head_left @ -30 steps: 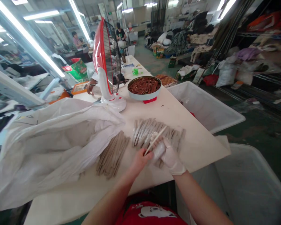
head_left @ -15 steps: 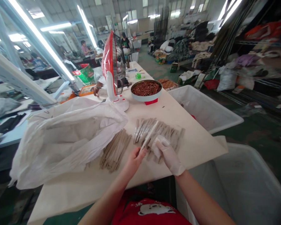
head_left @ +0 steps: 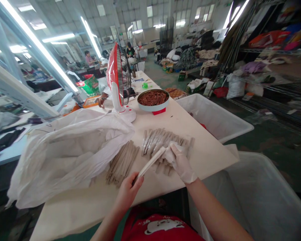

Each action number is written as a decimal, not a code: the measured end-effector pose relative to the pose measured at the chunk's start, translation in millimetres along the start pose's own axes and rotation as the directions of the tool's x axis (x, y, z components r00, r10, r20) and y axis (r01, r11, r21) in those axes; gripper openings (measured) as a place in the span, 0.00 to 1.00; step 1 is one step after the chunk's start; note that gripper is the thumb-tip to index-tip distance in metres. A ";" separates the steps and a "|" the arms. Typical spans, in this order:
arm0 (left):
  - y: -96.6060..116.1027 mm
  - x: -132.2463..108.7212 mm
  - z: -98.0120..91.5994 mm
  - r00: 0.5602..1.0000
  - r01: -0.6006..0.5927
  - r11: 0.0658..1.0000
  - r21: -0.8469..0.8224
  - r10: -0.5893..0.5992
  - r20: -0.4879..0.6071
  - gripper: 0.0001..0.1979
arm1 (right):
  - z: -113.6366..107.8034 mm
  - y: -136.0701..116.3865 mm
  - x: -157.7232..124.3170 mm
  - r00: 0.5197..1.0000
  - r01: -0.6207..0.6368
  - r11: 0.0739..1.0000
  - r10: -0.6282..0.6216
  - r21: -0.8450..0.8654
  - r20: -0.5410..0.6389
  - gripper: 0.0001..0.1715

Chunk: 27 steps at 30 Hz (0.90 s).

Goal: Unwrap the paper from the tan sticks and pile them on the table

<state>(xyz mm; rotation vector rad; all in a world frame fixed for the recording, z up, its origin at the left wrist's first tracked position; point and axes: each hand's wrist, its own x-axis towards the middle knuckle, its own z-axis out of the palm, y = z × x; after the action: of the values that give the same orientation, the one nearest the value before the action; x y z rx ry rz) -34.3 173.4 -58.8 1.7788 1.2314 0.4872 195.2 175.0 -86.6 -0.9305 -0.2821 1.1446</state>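
My bare left hand is closed on the near end of a pale flat strip, which slants up to the right. At its far end my gloved right hand pinches a crumpled white cloth, close against the strip. Behind and under the cloth lies a row of greyish strips, some with a whitish shine. To the left, a second pile of grey-brown strips rests on the pale table, beside a large white plastic bag.
A red and white fan stands behind the bag. Right of it is a round tin of brown pieces on a red block. Translucent bins flank the table's right side. Two people sit at far tables, and shelves stand at right.
My left hand has moved down and left with the strip, which now lies at a flatter slant. The cloth in my right hand is now at the strip's far end.
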 end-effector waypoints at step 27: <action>24.6 -7.8 -11.0 0.993 -0.089 0.919 0.383 0.054 0.102 0.17 | -11.5 -14.6 -8.5 0.998 -0.065 0.997 0.065 -0.045 -0.004 0.17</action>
<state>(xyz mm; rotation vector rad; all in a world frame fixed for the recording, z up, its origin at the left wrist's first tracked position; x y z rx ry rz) -32.4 168.7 -31.3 2.1599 1.2660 0.2076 208.3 160.6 -80.5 -0.9873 -0.2783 1.2002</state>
